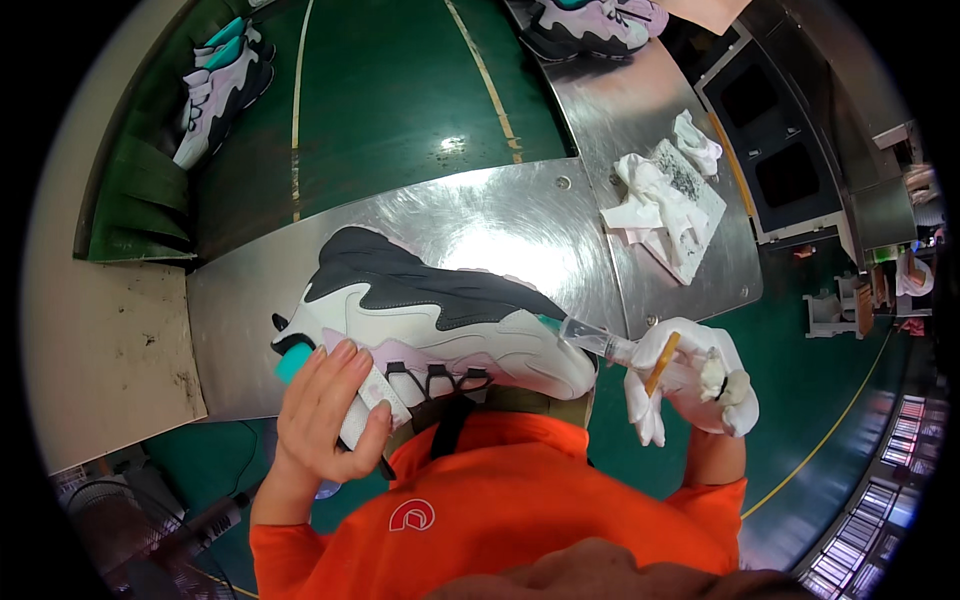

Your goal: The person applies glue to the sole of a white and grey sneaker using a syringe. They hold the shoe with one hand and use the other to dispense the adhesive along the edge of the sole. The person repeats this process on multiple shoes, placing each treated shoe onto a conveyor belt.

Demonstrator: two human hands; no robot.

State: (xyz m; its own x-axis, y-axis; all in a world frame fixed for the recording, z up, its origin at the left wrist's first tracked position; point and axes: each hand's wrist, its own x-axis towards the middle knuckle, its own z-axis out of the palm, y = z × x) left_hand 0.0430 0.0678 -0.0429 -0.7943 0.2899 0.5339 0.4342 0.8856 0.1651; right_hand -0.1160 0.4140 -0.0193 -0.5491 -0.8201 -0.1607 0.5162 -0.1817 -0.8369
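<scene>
A white, black and lilac sneaker (pixel 455 325) lies on its side in front of me, its dark sole edge away from my body and its toe to the right. Bare, my left hand (pixel 330 410) grips it at the collar and tongue, with the fingers pressed on the upper. My right hand (pixel 690 385), in a white glove, is closed around a clear plastic syringe (pixel 603 340). The narrow tip of the syringe meets the toe near the sole edge. A tan band (pixel 663 362) crosses the gloved fingers.
Beyond the metal work surface (pixel 420 210) runs a green conveyor belt (pixel 400 90). Matching sneakers (pixel 220 95) stand at its far left, another shoe (pixel 590 28) at the far right. Crumpled white cloths (pixel 655 205) lie on a stained pad (pixel 708 205) to the right.
</scene>
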